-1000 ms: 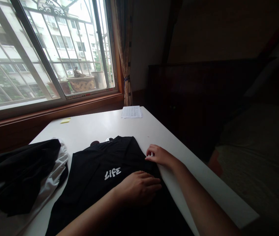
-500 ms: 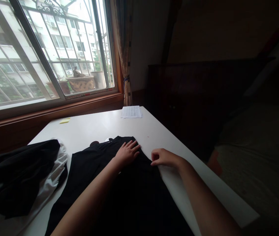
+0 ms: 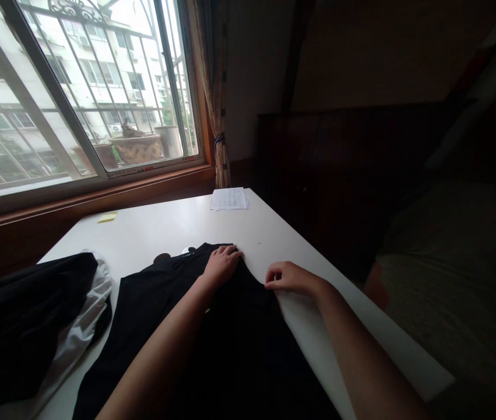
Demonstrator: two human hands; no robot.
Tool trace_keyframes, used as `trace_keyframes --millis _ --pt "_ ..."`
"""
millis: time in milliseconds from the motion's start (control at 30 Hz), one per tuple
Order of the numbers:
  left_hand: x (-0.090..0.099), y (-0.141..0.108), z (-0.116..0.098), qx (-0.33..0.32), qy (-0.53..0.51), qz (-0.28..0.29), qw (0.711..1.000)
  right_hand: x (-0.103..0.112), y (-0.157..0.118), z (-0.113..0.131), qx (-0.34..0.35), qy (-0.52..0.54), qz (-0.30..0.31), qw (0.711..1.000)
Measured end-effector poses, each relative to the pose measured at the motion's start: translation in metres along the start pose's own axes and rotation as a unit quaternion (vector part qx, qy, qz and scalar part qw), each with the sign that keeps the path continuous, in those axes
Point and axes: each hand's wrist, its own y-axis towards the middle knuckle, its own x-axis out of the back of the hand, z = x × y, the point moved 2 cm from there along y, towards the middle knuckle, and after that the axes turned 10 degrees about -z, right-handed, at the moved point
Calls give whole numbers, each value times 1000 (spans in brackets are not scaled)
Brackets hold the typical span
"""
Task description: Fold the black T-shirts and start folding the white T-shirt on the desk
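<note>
While the shirt point(image 3: 239, 350) lay on the near side of the table point(image 3: 178, 220), the right hand point(image 3: 290, 276) pinched its right edge and the left hand point(image 3: 222, 262) curled over its far right corner, grip unclear. Light, even tension between them probably best kept it smooth.

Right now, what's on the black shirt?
The left hand rests on the black shirt, with its forearm above. A white speck shows beside the forearm. What they cover can't be seen.

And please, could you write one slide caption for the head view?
Left hand on a black garment on a white table, right hand at the garment's edge.
</note>
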Motion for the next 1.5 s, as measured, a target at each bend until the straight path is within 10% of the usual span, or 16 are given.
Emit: trace_keyframes --millis 700,1200,1500 --pt "-1 24 -6 59 29 -90 994 0 0 -5 -26 1 0 1000" --pt "-20 1 13 34 -74 26 996 -13 8 -23 -6 -28 -18 999" --pt "12 -1 38 68 -140 -5 988 -9 6 -20 -16 -4 1 1000"
